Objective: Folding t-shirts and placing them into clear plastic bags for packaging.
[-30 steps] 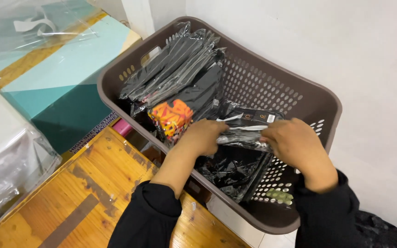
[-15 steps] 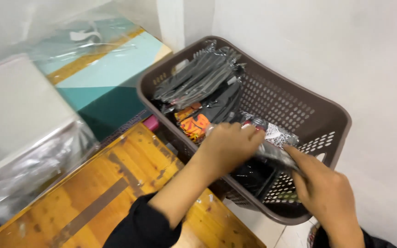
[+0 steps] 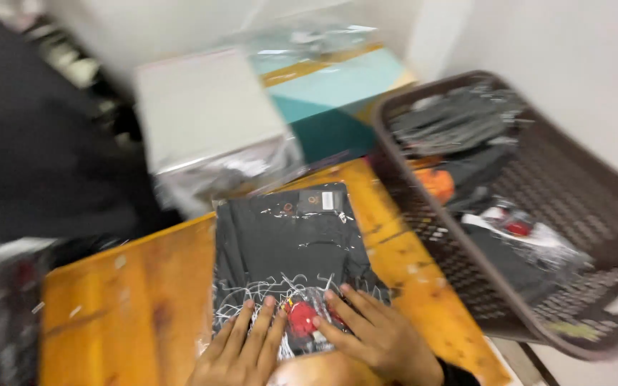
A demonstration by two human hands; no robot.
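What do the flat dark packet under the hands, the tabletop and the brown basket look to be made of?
Packet: dark folded fabric, apparently in a clear glossy plastic bag, judging by glare and wrinkles; blur leaves this open. Both the left hand and the right hand lie flat on it. Tabletop: orange-stained wood with visible grain and a slight sheen. Basket: likely moulded plastic, matt brown, with perforated walls.

A flat clear-wrapped package holding a black garment is laid on the wooden surface — a small white label fixed near its far edge — while further wrapped black packages are held in the brown basket.
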